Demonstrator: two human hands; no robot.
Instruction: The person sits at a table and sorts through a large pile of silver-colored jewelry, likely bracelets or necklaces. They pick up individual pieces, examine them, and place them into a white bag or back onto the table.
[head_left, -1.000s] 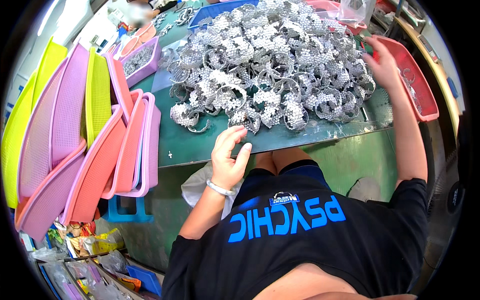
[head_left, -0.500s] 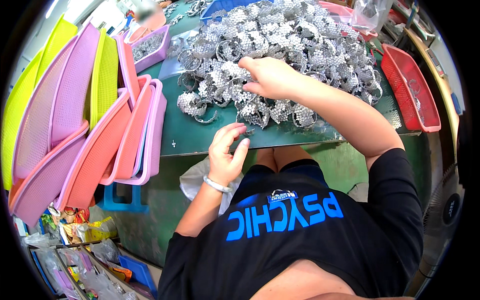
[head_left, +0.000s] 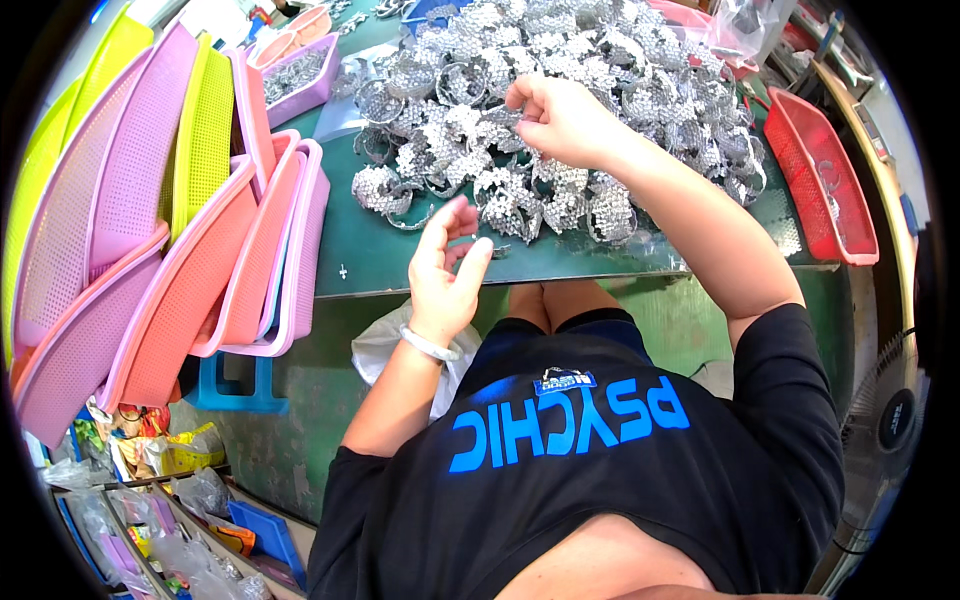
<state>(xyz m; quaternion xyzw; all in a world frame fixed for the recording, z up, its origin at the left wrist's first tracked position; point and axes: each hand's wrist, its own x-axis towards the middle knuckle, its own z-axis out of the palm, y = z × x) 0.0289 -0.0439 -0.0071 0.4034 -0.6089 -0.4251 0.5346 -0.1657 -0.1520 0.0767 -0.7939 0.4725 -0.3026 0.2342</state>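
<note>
A large pile of curved silver bands (head_left: 600, 100), covered in small scale-like plates, is heaped on the green table (head_left: 400, 268). My right hand (head_left: 570, 122) hangs over the middle of the pile, its fingers bent and the thumb apart from them. Nothing shows between those fingertips. Close to the table's front edge is my left hand (head_left: 448, 262), wearing a pale bangle (head_left: 430, 344). Its fingers are loosely curved, with the thumb apart. Just beside that thumb lies a small metal piece (head_left: 500, 250), partly hidden.
Stacked plastic baskets (head_left: 190, 280) in green, purple and coral crowd the left side. A red basket (head_left: 815, 180) holding a few bands sits at the right. Behind the stack stands a purple basket of metal parts (head_left: 300, 85). A fan (head_left: 895, 420) is at lower right.
My right hand has moved slightly right and away from me over the pile, its fingers curling more. My left hand has risen slightly toward the bands.
</note>
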